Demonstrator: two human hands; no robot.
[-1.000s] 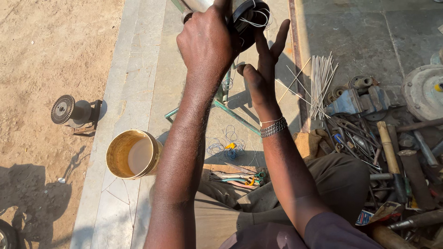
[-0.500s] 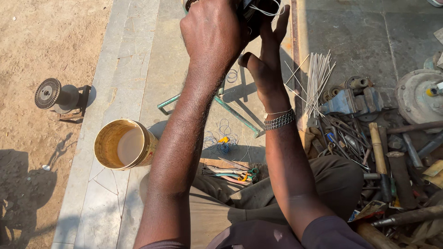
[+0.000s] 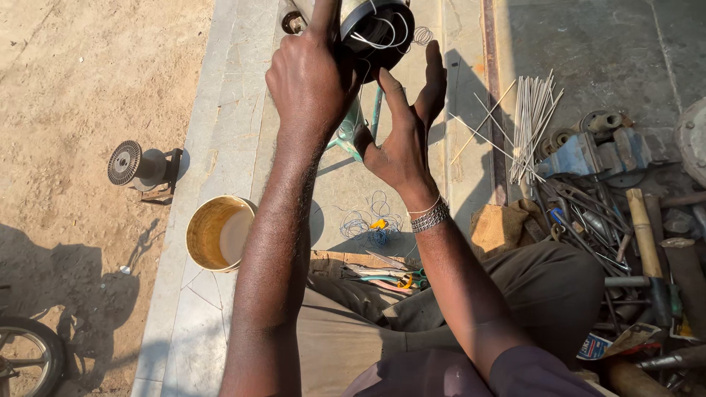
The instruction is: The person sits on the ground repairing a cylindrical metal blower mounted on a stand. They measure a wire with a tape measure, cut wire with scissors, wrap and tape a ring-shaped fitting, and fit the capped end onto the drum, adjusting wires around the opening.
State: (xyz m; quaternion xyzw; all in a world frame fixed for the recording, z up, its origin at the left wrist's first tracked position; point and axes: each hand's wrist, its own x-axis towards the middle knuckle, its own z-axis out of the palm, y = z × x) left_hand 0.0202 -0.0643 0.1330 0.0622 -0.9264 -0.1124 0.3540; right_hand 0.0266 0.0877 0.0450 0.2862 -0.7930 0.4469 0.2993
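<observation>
My left hand (image 3: 309,81) is raised near the top of the view, gripping the side of a round black motor winding (image 3: 376,31) with light wires looped over it. Just below and to the right of it is my right hand (image 3: 404,132), fingers spread, its fingertips close to the underside of the winding; whether they touch it I cannot tell. A metal bracelet sits on my right wrist. A green metal frame (image 3: 360,125) shows behind the hands on the stone step.
A yellow bucket (image 3: 213,234) stands on the step at left. A small round motor part (image 3: 136,165) lies on the sand. Thin metal rods (image 3: 533,121), a blue vise (image 3: 596,154), hammers and tools (image 3: 647,242) crowd the right. Wire scraps (image 3: 375,224) and scissors (image 3: 393,278) lie near my knees.
The view has shifted, so the bucket and ground parts sit further right. The winding now shows more fully above my hands, and my right hand has opened slightly beneath it.
</observation>
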